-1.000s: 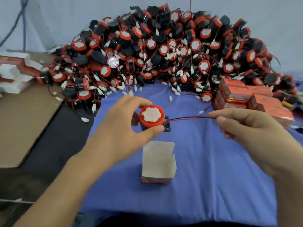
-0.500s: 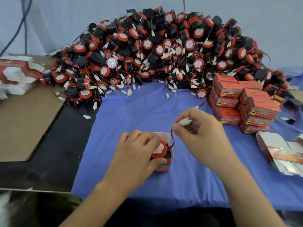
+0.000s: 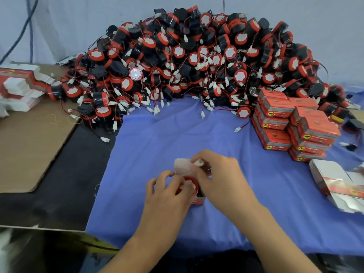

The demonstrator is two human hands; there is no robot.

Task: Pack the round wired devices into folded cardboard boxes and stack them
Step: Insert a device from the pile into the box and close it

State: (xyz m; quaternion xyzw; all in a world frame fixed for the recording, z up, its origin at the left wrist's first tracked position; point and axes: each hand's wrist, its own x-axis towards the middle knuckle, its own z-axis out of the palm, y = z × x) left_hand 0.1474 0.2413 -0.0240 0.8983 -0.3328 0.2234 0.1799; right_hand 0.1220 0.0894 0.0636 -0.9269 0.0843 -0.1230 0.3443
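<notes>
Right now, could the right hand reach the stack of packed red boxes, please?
Probably yes: the stack of packed red boxes lies right of the right hand, only bare blue cloth between, though that hand is pinching a white connector.

Round device [image 3: 189, 186]: red rim, white face, seated face-up in an open cardboard box [image 3: 182, 166] whose white flap stands upright behind it. The device's white connector [image 3: 198, 163] is raised over the box opening. Behind lies a large heap of like devices [image 3: 197, 62] with tangled red-and-black wires. At right, closed red boxes [image 3: 291, 127] stand stacked in tiers, with flattened boxes [image 3: 334, 184] just beside them.
</notes>
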